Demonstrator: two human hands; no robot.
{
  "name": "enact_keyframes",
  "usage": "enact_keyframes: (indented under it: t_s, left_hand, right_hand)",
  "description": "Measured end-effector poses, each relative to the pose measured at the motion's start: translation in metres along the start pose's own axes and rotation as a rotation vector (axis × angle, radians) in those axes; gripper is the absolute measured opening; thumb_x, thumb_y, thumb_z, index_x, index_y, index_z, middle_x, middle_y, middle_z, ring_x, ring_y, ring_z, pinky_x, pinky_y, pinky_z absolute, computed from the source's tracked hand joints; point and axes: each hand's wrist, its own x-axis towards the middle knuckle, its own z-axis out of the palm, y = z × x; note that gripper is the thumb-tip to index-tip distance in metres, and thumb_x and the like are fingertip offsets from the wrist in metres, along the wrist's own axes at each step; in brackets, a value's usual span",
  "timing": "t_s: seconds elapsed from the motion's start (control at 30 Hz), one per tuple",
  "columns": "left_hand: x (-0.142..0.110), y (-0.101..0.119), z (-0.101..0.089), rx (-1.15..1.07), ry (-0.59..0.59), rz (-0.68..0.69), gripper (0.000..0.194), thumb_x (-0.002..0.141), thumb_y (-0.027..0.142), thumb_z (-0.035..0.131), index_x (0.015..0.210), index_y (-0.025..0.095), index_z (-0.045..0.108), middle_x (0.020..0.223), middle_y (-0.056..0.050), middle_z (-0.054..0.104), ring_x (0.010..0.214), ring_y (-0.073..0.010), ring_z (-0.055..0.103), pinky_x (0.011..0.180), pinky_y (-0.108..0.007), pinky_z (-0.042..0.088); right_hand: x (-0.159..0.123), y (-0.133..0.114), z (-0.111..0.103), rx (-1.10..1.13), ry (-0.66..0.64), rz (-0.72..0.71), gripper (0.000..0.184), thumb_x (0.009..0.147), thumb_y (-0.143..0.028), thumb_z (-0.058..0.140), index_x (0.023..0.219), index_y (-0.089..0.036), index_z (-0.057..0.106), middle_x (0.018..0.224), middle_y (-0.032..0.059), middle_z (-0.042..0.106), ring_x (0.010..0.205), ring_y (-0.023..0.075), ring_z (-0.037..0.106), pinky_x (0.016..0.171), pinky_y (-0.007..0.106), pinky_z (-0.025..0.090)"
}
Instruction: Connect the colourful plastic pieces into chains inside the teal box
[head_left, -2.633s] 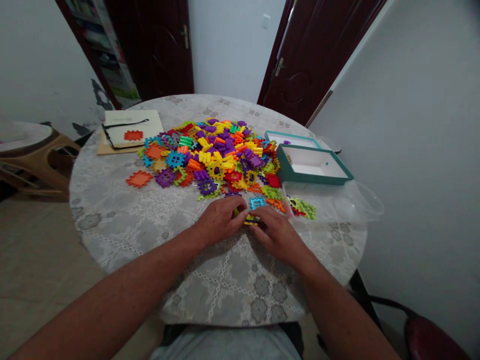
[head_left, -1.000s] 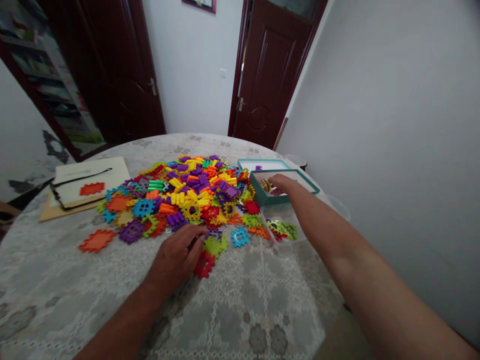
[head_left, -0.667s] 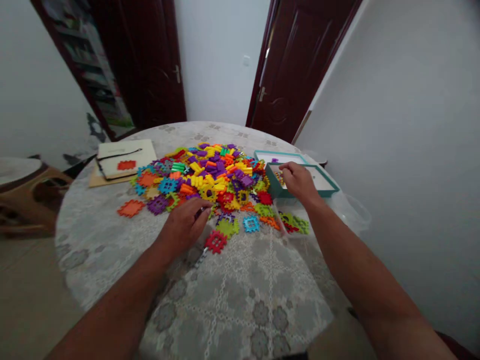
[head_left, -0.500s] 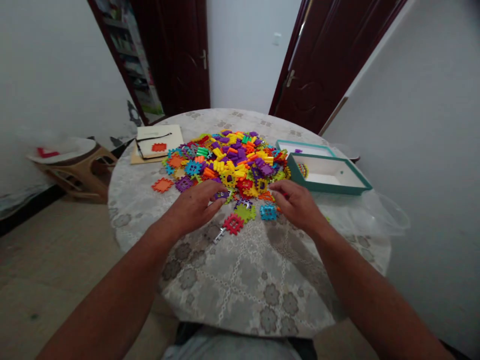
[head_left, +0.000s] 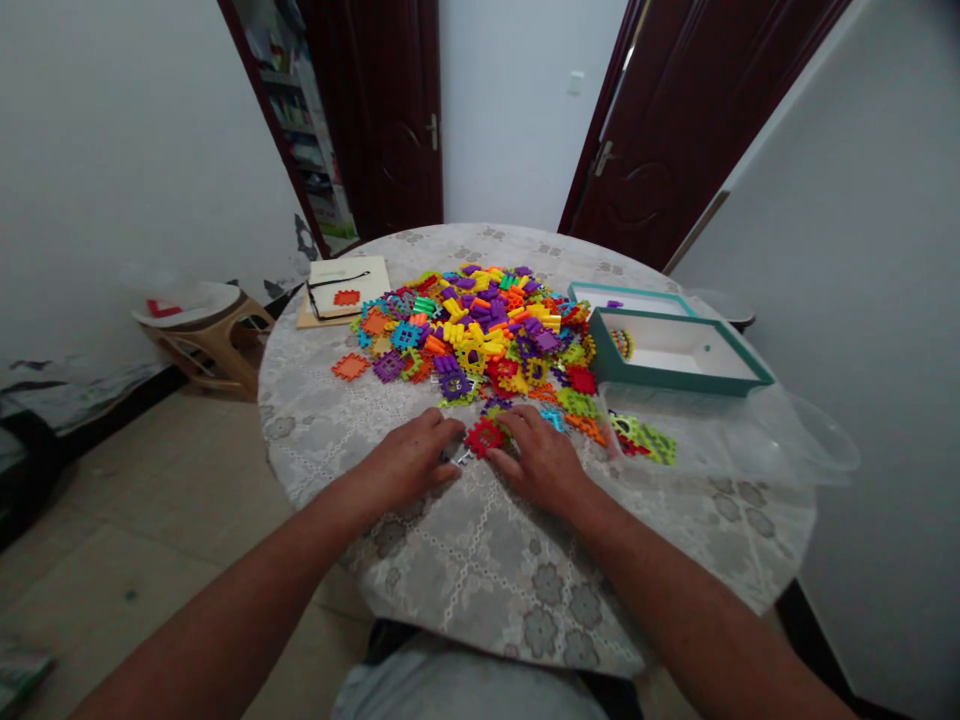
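1 red toothed square piece [head_left: 484, 437], flanked at right by the right hand [head_left: 541, 458], grip unclear; left hand [head_left: 417, 455] held part-open beside 1 silver strip [head_left: 466, 458].

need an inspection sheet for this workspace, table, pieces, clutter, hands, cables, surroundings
Surface: cloth-covered round table, floral pattern
Job's things: red piece and silver piece near the hands; pile of coloured pieces beyond
Clutter: green box, clear plastic container, cream-topped stack
Left hand: open, beside silver piece; contact unclear
Right hand: at red piece, grip unclear
Cables: nothing seen
Surroundings: dark doors, brown stool
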Motion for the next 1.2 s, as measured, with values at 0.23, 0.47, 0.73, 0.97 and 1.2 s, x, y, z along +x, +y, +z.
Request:
enact_keyframes:
  t_s: [0.23, 0.47, 0.73, 0.97, 1.2]
  left_hand:
    - [0.057, 0.0, 0.006, -0.154, 0.012, 0.185, 0.074, 0.082, 0.014, 0.072, 0.152, 0.025, 0.049, 0.141, -0.013, 0.056, 0.132, -0.0309, 0.056, 0.113, -0.046, 0.046]
    - [0.082, 0.001, 0.024, -0.331, 0.079, 0.287, 0.077, 0.082, 0.008, 0.067, 0.154, 0.029, 0.05, 0.137, -0.01, 0.056, 0.122, -0.0255, 0.059, 0.108, -0.042, 0.049]
    - [0.079, 0.0, 0.037, -0.55, 0.112, 0.182, 0.077, 0.088, 0.012, 0.066, 0.16, 0.029, 0.047, 0.126, -0.007, 0.071, 0.096, -0.0196, 0.065, 0.086, -0.033, 0.052]
    - [0.079, 0.009, 0.042, -0.653, 0.172, 0.101, 0.075, 0.086, 0.022, 0.076, 0.156, 0.026, 0.049, 0.122, -0.006, 0.072, 0.09, -0.0175, 0.065, 0.083, -0.033, 0.054]
    - [0.079, 0.014, 0.034, -0.626, 0.265, 0.038, 0.064, 0.093, 0.02, 0.066, 0.155, 0.025, 0.052, 0.106, -0.004, 0.074, 0.089, -0.0191, 0.066, 0.085, -0.036, 0.054]
  right_hand:
    - [0.004, 0.023, -0.001, 0.206, 0.188, 0.031, 0.034, 0.092, -0.014, 0.067, 0.125, -0.022, 0.067, 0.12, 0.0108, 0.065, 0.115, 0.0272, 0.063, 0.102, 0.044, 0.054]
    - [0.005, 0.035, -0.012, 0.271, 0.277, 0.065, 0.023, 0.09, -0.013, 0.063, 0.11, -0.023, 0.069, 0.108, 0.0079, 0.064, 0.106, 0.0262, 0.063, 0.095, 0.042, 0.053]
    - [0.005, 0.028, -0.012, 0.284, 0.272, 0.052, 0.021, 0.09, -0.011, 0.063, 0.106, -0.023, 0.068, 0.107, 0.007, 0.061, 0.102, 0.0243, 0.062, 0.092, 0.039, 0.053]
    - [0.004, 0.024, -0.01, 0.222, 0.274, 0.082, 0.016, 0.093, -0.016, 0.063, 0.105, -0.024, 0.068, 0.11, 0.0082, 0.059, 0.104, 0.0254, 0.062, 0.094, 0.04, 0.055]
    - [0.006, 0.032, -0.024, 0.145, 0.409, 0.072, 0.023, 0.094, -0.012, 0.048, 0.1, -0.024, 0.066, 0.104, 0.0081, 0.065, 0.103, 0.025, 0.064, 0.092, 0.04, 0.053]
